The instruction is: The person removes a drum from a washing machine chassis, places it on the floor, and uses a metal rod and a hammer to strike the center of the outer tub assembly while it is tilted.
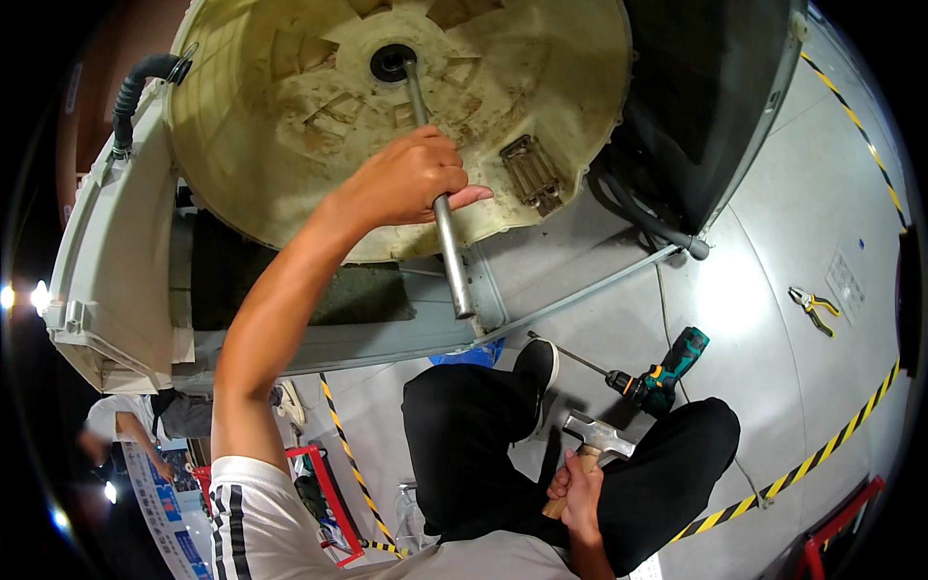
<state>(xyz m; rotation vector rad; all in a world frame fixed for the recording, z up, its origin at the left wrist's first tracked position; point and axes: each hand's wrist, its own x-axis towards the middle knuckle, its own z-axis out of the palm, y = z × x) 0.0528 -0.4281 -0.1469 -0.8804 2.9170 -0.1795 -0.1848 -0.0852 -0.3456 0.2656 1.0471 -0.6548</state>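
Note:
My left hand [416, 179] is closed around a long metal rod [449, 246]. The rod's far end rests in the dark ring [390, 63] at the centre of a stained, cream-coloured washing machine tub [256, 145]. Its thick near end tilts toward me over the cabinet's edge. Down by my lap, my right hand [578, 491] grips the wooden handle of a hammer [597, 435], whose steel head is raised beside my knee. A gap separates hammer and rod. Metal heating element loops [533, 174] sit in the tub wall right of my left hand.
The grey cabinet frame [570, 302] surrounds the tub, with a black hose [667, 232] at its right. A teal cordless drill [667, 377] with a long bit lies near my foot. Yellow-handled pliers [814, 309] lie on the floor at right. Striped tape [802, 469] marks the floor. Another person [145, 420] is at far left.

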